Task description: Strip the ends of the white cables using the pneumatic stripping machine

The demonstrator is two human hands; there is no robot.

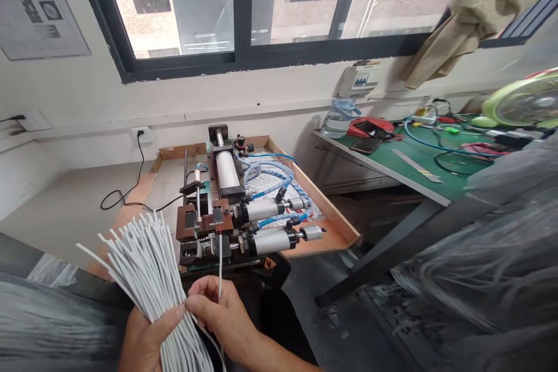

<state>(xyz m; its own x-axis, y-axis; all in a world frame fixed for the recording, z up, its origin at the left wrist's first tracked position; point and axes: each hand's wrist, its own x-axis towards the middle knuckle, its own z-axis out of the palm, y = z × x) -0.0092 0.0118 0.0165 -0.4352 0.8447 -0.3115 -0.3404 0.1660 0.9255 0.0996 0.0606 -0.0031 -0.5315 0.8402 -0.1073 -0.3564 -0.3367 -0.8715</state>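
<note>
Dozens of wires stand in your left hand, too overlapped to count exactly. Its fingers are wrapped round them, thumb across the front, probably to keep them together with their tips fanned upward in easy reach. Your right hand has its fingers curled nearly closed on one single wire, which rises upright from them to the front of the machine. Gripping it low likely leaves its top free and your fingers clear of the metal; whether that top sits inside the machine or just before it is hard to tell from this view

Count the rest: one white cylinder runs back toward the wall, while two silver cylinders lie side by side, pointing right. Blue hoses loop behind that pair, several but too tangled to number. One wooden rim borders the right side, perhaps to stop things rolling off. On the wall are two sockets. Further right, one green bench carries one bottle and one fan, likely parked there to leave your working spot free
</note>
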